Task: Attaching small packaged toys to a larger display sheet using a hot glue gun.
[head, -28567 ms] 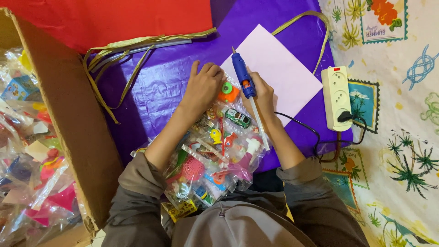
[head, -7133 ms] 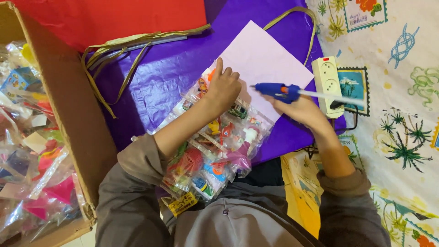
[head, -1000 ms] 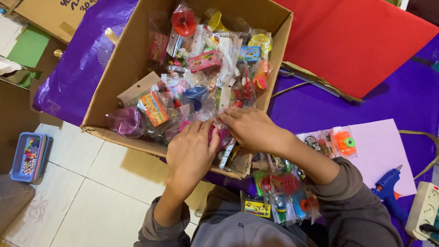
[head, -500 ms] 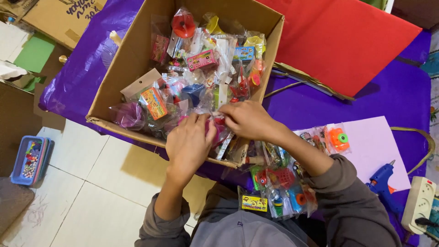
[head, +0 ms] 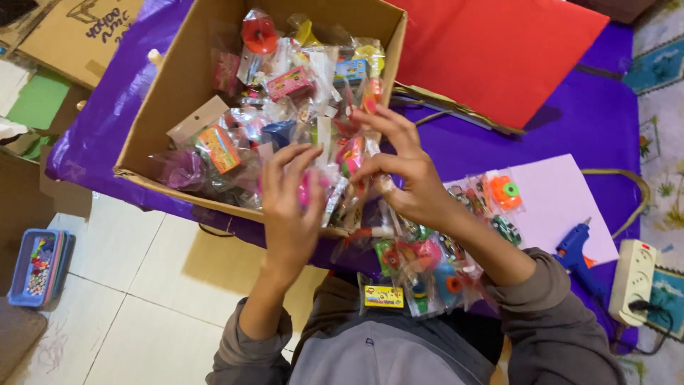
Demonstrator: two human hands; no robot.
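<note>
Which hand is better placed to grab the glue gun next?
Probably right. The right hand is on the side of the blue glue gun, which lies by the pink sheet. The left hand is at the cardboard box, further off.

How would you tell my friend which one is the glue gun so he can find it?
Start at the big purple sheet and look toward its right side, where a pale pink paper lies. Just below that paper's lower right corner, beside the white power strip, lies the glue gun. It is the only bright blue pistol-shaped tool there; the toys nearby are all in clear packets.
</note>
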